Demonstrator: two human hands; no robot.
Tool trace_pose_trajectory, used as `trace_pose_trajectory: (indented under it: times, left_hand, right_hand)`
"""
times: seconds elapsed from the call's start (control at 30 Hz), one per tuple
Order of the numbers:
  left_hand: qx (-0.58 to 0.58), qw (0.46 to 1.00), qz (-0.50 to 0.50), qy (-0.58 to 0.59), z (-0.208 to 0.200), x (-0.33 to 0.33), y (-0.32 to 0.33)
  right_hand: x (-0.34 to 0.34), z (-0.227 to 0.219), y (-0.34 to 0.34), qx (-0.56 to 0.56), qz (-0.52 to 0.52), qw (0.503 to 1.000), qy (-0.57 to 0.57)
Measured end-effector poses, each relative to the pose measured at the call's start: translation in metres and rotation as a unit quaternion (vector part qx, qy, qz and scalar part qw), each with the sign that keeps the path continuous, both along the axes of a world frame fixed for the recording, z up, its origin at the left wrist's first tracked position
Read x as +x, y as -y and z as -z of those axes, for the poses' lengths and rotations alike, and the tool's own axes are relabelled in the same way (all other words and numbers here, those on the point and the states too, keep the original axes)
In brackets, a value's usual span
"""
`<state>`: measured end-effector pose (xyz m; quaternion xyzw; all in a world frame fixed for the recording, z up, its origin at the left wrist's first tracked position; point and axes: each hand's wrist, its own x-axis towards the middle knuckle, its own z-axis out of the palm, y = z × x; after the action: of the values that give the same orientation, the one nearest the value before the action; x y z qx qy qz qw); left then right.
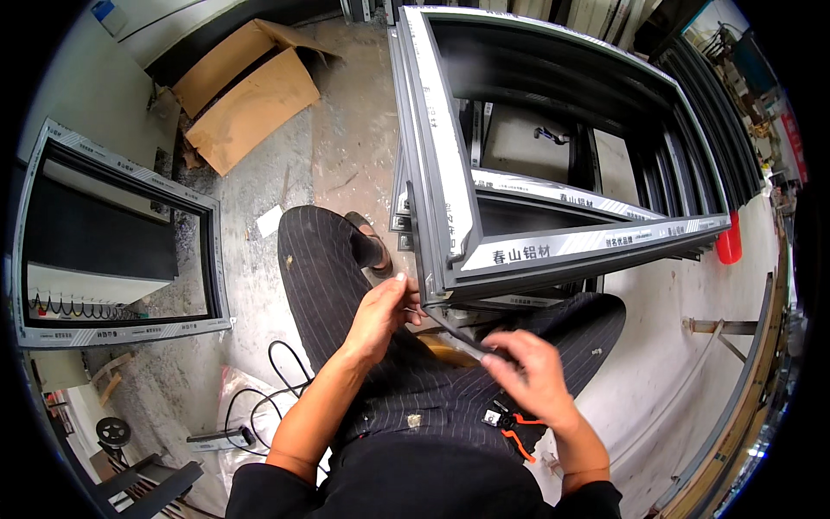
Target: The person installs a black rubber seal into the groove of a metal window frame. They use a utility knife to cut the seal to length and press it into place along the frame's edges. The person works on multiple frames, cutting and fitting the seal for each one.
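Observation:
A stack of dark metal window frames [571, 246] with white printed film stands in front of me, between my knees. At its near left corner my left hand [383, 313] pinches a black sealing strip [456, 334]. The strip runs up along the frame's left side and, from the corner, slants down to my right hand. My right hand [529, 372], a little blurred, closes its thumb and fingers on the strip over my lap. Cutting pliers [520, 437] with orange handles lie by my right thigh, partly hidden by the forearm.
An open cardboard box [251, 108] lies at the far left. Another film-covered frame [121, 332] leans at the left. Black cable [275, 394] loops on the floor beside plastic sheeting. A red object [729, 238] stands right of the stack. Timber and metal lengths line the right edge.

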<state>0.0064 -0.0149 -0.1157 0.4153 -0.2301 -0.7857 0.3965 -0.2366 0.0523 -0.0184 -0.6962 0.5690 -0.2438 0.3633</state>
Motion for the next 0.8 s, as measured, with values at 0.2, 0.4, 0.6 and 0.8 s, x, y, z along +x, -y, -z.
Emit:
trace_pose_trajectory:
  times: [0.2, 0.4, 0.6, 0.8]
  left_hand:
    - [-0.038, 0.996, -0.013, -0.081, 0.002, -0.009, -0.020]
    - [-0.067, 0.998, 0.007, 0.010, -0.009, -0.020, -0.030]
    - [-0.085, 0.996, 0.003, 0.041, -0.011, -0.022, -0.028]
    - [-0.067, 0.995, 0.025, 0.069, -0.023, -0.021, -0.022]
  right_hand:
    - [-0.007, 0.007, 0.042, -0.222, 0.007, 0.966, -0.131]
    - [-0.006, 0.013, 0.053, -0.307, 0.013, 0.945, -0.116]
    - [-0.009, 0.020, 0.055, -0.306, 0.010, 0.944, -0.121]
    - [-0.014, 0.026, 0.051, -0.272, 0.001, 0.945, -0.179]
